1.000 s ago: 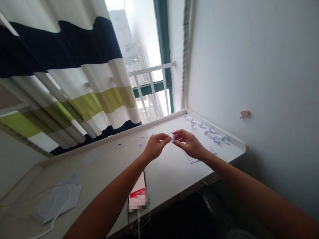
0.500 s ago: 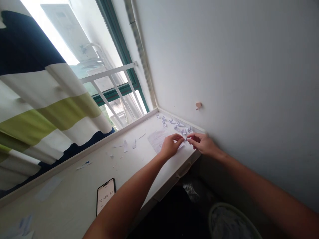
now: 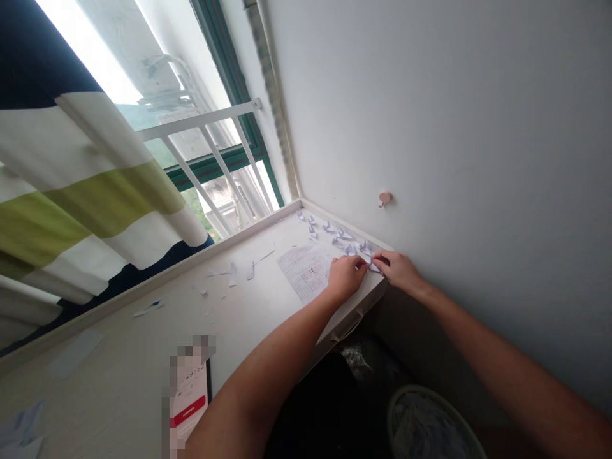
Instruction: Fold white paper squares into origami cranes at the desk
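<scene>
The left hand [image 3: 347, 275] and right hand [image 3: 396, 268] are pinching a folded paper piece [image 3: 373, 268], probably light, easily crushed and best held by its edges.

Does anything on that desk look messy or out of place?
A little: loose paper scraps lie strewn over the desk, while the folded paper pieces cluster near the wall. I see nothing spilled.

The head view looks forward and down from near the table [image 3: 253, 312] toward window [image 3: 217, 51] and wall [image 3: 454, 115].
</scene>
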The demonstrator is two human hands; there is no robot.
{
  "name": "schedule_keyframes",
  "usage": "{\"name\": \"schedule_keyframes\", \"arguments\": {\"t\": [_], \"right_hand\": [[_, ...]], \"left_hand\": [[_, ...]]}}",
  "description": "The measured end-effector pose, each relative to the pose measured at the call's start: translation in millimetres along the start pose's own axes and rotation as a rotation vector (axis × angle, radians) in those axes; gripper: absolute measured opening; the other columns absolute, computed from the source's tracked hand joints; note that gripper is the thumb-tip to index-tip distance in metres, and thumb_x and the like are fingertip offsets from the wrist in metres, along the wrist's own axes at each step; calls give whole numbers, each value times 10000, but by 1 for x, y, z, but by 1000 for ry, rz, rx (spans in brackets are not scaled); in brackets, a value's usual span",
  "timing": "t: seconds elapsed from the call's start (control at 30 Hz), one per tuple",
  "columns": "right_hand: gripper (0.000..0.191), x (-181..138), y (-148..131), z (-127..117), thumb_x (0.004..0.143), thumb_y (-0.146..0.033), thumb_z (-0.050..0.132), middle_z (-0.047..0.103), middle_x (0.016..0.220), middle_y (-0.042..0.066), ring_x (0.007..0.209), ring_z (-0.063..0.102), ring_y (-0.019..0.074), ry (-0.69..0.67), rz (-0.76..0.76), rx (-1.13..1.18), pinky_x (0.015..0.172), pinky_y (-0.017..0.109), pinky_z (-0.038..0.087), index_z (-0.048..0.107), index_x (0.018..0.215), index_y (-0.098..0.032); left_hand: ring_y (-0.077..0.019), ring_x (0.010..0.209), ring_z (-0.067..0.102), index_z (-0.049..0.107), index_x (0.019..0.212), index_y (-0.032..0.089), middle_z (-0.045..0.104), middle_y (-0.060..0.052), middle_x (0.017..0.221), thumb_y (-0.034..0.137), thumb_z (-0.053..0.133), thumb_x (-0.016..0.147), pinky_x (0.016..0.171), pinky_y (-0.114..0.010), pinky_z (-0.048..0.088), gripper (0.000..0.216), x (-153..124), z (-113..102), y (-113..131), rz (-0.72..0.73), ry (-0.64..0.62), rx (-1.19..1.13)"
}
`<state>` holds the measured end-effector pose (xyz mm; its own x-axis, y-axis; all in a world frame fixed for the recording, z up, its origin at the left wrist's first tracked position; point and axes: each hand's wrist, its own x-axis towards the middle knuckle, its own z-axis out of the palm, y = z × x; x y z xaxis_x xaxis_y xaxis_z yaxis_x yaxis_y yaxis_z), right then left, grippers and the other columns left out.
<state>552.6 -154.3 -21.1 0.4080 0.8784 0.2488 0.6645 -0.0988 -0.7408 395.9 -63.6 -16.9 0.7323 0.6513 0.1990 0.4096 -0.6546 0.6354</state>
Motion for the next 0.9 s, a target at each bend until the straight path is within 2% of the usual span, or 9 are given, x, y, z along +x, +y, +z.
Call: {"name": "schedule_keyframes", "arguments": {"t": [0.2, 0.33, 0.4, 0.5, 0.6, 0.67, 0.73, 0.8, 0.9], "right_hand": [[384, -14, -1, -4, 843, -430, 566, 742, 794, 94, 672, 685, 240, 108, 37, -38, 715, 369, 534, 726, 1061, -158], [280, -22, -14, -1, 846, -441, 618, 756, 825, 116, 769, 731, 283, 329, -31, -99, 795, 420, 563, 720, 972, -213], [245, -20, -31, 12, 854, -439, 641, 769, 852, 115, 818, 746, 298, 338, -111, -116, 816, 436, 570, 722, 952, -229], [261, -11, -73, 50, 891, -429, 598, 760, 810, 78, 774, 744, 277, 195, -229, -43, 790, 423, 578, 720, 980, -217], [274, -2, -134, 104, 913, -405, 595, 746, 775, 54, 719, 725, 249, -44, -374, 20, 749, 394, 572, 720, 1046, -199], [276, 2, -180, 145, 951, -381, 571, 749, 774, 41, 673, 711, 225, -273, -470, 59, 738, 383, 571, 708, 1100, -194], [266, 0, -230, 189, 985, -349, 544, 769, 809, 41, 701, 723, 225, -467, -590, 37, 775, 398, 575, 701, 1144, -204], [252, -8, -282, 235, 1012, -333, 532, 806, 948, 73, 838, 759, 251, -629, -734, -10, 829, 417, 582, 713, 1140, -214], [272, -37, -357, 304, 1027, -311, 540, 788, 1200, 127, 1114, 742, 293, -860, -1007, -107, 976, 450, 566, 729, 1180, -188]], "left_hand": [[-221, 1012, 709, 706, 978, 215, 794, -22, 993, 346, 680, 955, 1069, -417, 405, 135, -11, -26, 4, -26, 38, 3], [-189, 959, 717, 700, 928, 217, 805, -6, 998, 329, 682, 962, 1126, -428, 370, 119, -44, -85, -20, 0, 143, -65], [-192, 902, 726, 711, 866, 202, 813, -21, 931, 313, 713, 940, 1117, -449, 392, 133, -76, -121, -41, -51, 254, -128], [-216, 802, 746, 719, 833, 173, 810, -68, 836, 392, 695, 945, 930, -414, 524, 247, -143, -175, -79, -171, 428, -265], [-227, 810, 770, 715, 897, 164, 814, -98, 873, 446, 602, 988, 835, -379, 560, 317, -224, -226, -118, -314, 736, -270], [-230, 868, 787, 674, 1138, 175, 821, -79, 920, 397, 666, 942, 860, -373, 569, 297, -282, -258, -138, -417, 934, -232], [-242, 859, 784, 681, 982, 166, 803, -83, 826, 427, 644, 945, 891, -389, 571, 266, -339, -285, -152, -527, 1078, -116], [-250, 968, 778, 667, 946, 175, 808, -109, 948, 394, 635, 935, 964, -409, 564, 221, -392, -305, -158, -533, 1136, 36], [-258, 1163, 730, 587, 1251, 199, 776, -122, 1192, 275, 654, 888, 1077, -471, 523, 376, -457, -324, -162, -605, 1193, 268]]}}
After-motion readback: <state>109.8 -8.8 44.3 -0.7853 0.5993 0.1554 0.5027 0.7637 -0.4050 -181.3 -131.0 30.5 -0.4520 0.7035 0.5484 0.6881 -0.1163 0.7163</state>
